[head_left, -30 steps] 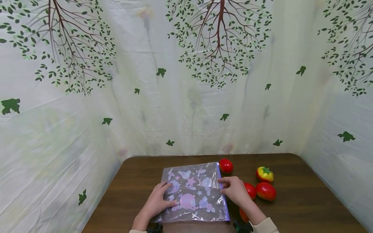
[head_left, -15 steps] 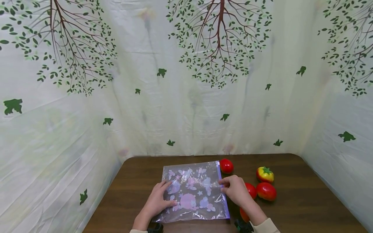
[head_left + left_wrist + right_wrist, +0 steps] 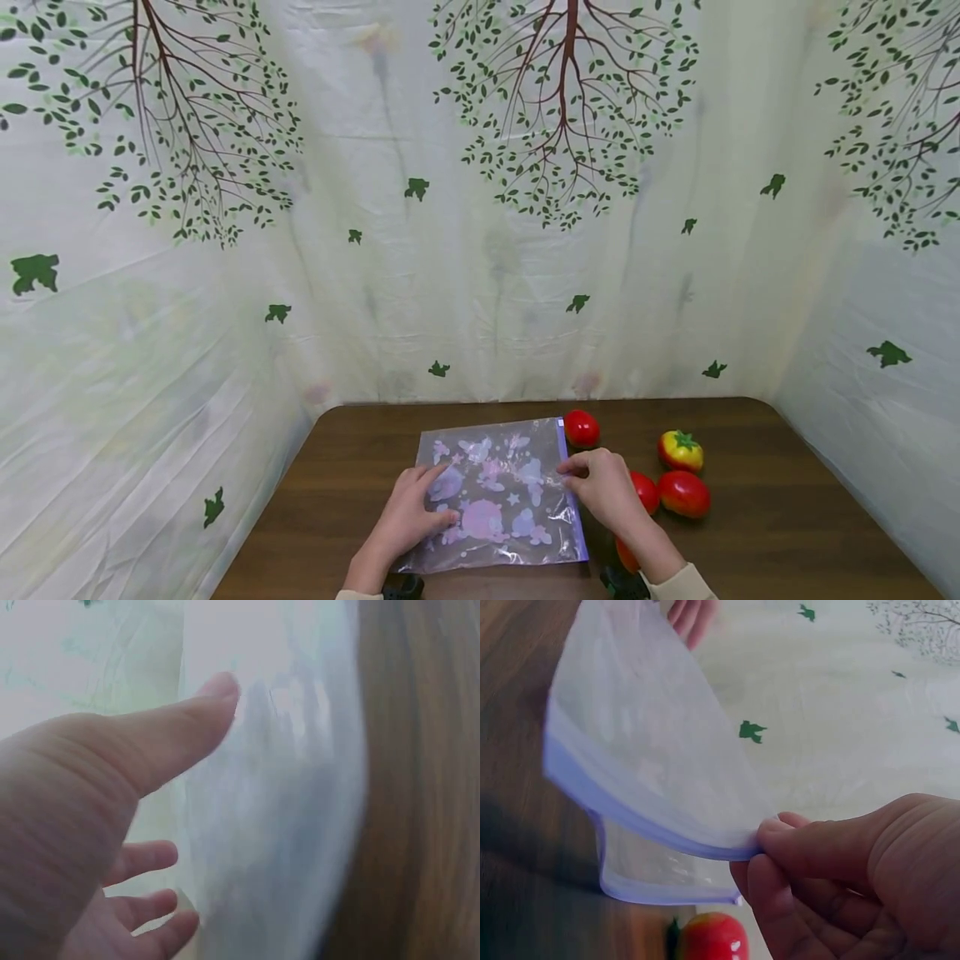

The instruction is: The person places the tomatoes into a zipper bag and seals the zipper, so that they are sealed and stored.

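A clear plastic zip bag (image 3: 491, 492) with pink and blue cartoon prints and a purple zip edge lies in front of me. Its purple edge is on the right. My right hand (image 3: 606, 493) pinches that edge between thumb and fingers. In the right wrist view, the upper purple edge (image 3: 652, 825) is lifted apart from the lower purple edge (image 3: 652, 896). My left hand (image 3: 408, 512) is over the bag's left side with fingers spread. The left wrist view shows its thumb (image 3: 180, 727) extended along the plastic; whether it presses cannot be told.
Red tomato-like fruits lie right of the bag: one (image 3: 581, 428) at its far corner, one (image 3: 685, 493) farther right, others partly behind my right arm. A yellow-red fruit (image 3: 681, 450) with green leaves stands behind. A printed curtain (image 3: 510, 333) hangs beyond the brown table (image 3: 787, 517).
My right hand, with the bag's purple edge, has shifted very slightly left. The left hand and the fruits stay in nearly the same places.
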`<move>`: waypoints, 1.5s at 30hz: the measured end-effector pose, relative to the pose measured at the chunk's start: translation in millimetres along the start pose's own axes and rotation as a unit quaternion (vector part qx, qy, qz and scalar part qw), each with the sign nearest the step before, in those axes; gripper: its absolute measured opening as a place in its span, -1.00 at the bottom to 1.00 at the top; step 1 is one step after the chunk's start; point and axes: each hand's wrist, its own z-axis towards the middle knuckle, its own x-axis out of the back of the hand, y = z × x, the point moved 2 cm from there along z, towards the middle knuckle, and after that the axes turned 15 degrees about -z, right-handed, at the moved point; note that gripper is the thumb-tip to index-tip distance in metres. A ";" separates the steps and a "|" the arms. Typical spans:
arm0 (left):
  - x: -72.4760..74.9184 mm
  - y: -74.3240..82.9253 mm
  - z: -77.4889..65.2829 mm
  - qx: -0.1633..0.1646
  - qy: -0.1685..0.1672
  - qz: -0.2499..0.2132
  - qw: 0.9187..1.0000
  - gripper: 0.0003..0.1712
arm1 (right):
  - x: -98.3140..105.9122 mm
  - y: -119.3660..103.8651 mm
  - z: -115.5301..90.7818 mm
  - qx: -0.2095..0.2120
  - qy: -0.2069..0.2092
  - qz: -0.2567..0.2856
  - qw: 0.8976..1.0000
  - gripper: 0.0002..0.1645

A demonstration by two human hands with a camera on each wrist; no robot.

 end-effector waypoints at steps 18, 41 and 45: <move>-29.3 86.7 38.8 -0.090 -0.038 -0.027 0.995 -0.41 | 11.7 -8.7 -1.1 0.007 0.015 0.099 0.995 -0.66; -67.4 124.3 51.4 -0.142 -0.066 -0.031 0.987 -0.41 | 15.7 -17.0 -4.0 0.010 -0.036 0.233 0.972 -0.49; -70.9 126.5 54.2 -0.163 -0.064 -0.022 0.984 -0.49 | 14.4 -15.4 -2.5 -0.007 -0.033 0.247 0.968 -0.46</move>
